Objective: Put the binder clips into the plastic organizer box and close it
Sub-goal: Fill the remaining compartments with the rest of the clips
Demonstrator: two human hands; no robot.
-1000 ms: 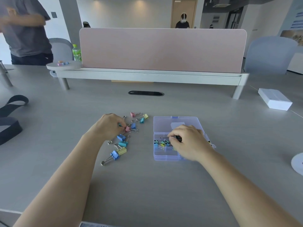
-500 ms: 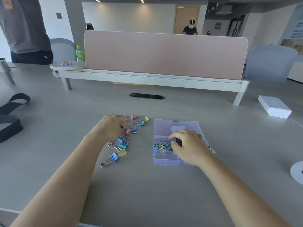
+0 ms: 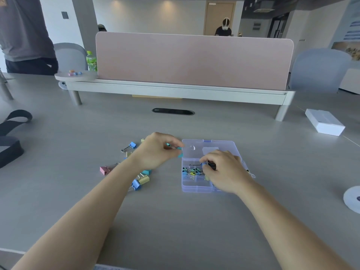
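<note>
Teal binder clip (image 3: 179, 148) pinched in left hand (image 3: 157, 151) fingers beside organizer box (image 3: 196, 189); right hand (image 3: 224, 172) fingers pinch black clip (image 3: 212, 165) inside.

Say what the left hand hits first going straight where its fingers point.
The left hand likely meets the open lid of the plastic organizer box, just right of the teal binder clip it pinches; height over it is unclear.

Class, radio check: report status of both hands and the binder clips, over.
Left hand pinches teal clips beside organizer box. Right hand grips dark clip inside it, lid open. Loose clips lie on table; nothing blocks the box.
</note>
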